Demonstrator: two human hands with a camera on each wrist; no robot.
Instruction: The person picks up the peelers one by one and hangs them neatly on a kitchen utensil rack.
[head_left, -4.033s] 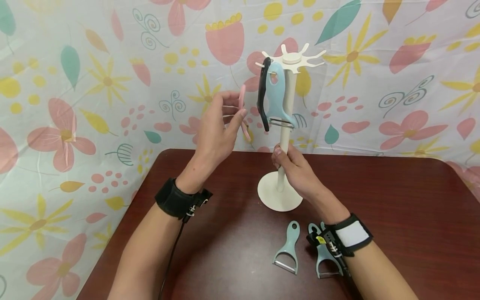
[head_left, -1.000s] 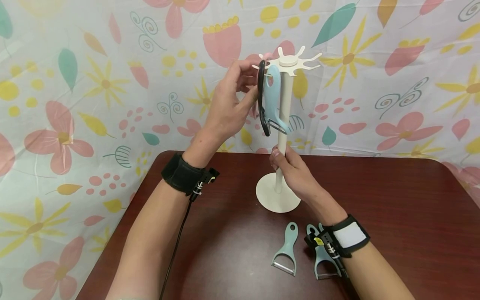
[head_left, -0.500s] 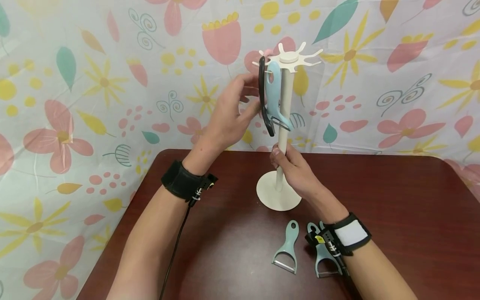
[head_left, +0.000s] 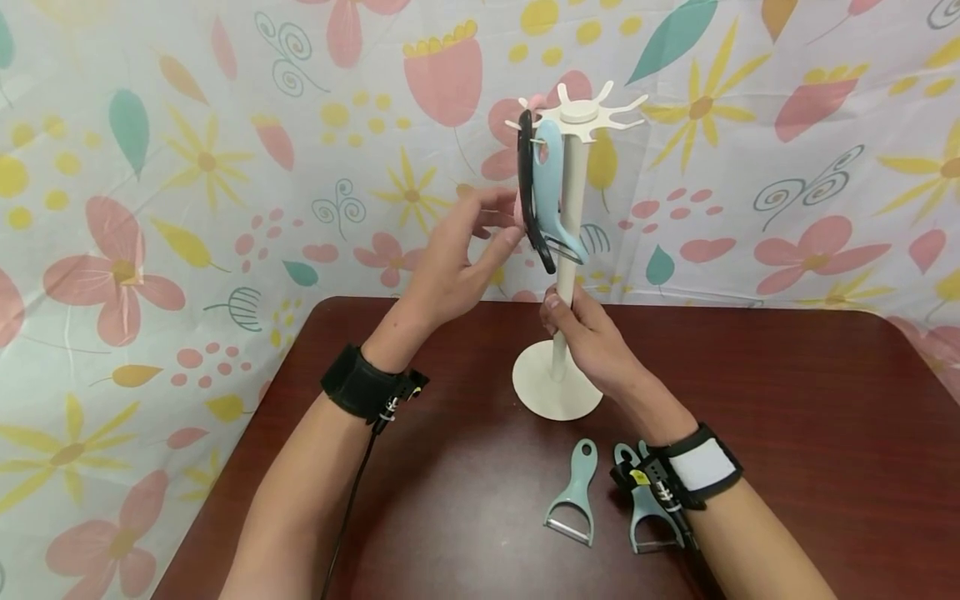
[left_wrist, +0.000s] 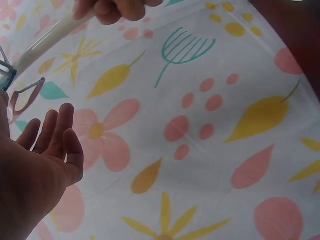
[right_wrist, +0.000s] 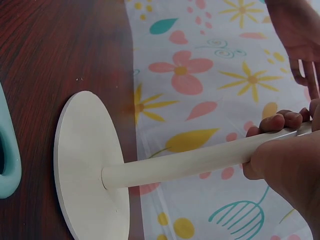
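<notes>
My right hand grips the pole of a white hook stand, which stands upright. A black peeler and a light blue peeler hang from its hooks. Behind the black one hangs a pink peeler, mostly hidden in the head view. My left hand is just left of these peelers, fingers relaxed and spread. In the left wrist view the pink peeler dangles apart from the visible fingers, and nothing is held. The right wrist view shows fingers wrapped round the pole above the round base.
On the dark wooden table lies a pale green peeler in front of the stand. To its right, more pale green peelers lie partly under my right wrist strap. A flower-patterned cloth hangs behind the table.
My left hand carried the pink peeler up to the stand and it now hangs on a hook. The hand then let go and moved down slightly. My right hand stayed on the pole.
</notes>
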